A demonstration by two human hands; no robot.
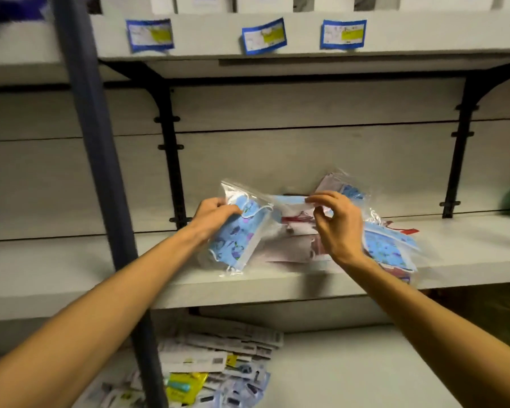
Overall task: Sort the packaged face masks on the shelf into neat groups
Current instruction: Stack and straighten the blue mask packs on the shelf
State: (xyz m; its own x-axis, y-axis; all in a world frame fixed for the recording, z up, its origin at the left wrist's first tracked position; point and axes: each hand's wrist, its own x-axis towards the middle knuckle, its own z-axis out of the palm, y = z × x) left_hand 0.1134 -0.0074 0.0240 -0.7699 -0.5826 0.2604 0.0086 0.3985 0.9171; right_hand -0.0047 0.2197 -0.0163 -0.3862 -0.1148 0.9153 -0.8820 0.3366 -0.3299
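right hand (337,223): thumb and forefinger pinch the near-left edge of a thin clear packet (289,200), other fingers loosely curled beneath. this packet is seen almost edge-on, long axis running left-right, stretched between the two hands at the height of the knuckles. whether the left fingertips also touch its left end cannot be told; the plastic overlaps there.

left hand (215,214): fingers curled round the top of a blue printed mask packet (239,240), thumb on its near face. packet hangs tilted, long axis running from far-right at the top to near-left at the bottom, lower corner touching or just above the middle shelf (454,245) near its front edge.

outward: behind and below the right hand lies the unsorted heap (301,245), pale and red-printed packets overlapping flat, with more blue packets (392,245) fanned to the right, one reaching the shelf lip. further packets lean against the back panel at the far side of the heap.

relation for the next move (judgement): both blue items lie left of the heap, and bare shelf lies left of the left hand. the left hand is nearer that space; the right-hand packet would need to travel leftward, flat side turned down, to stack on the left-hand one. sorting looks early, most packets ungrouped.

lower shelf: scattered small card packs (218,357). upper shelf edge: blue-bordered labels (264,35).
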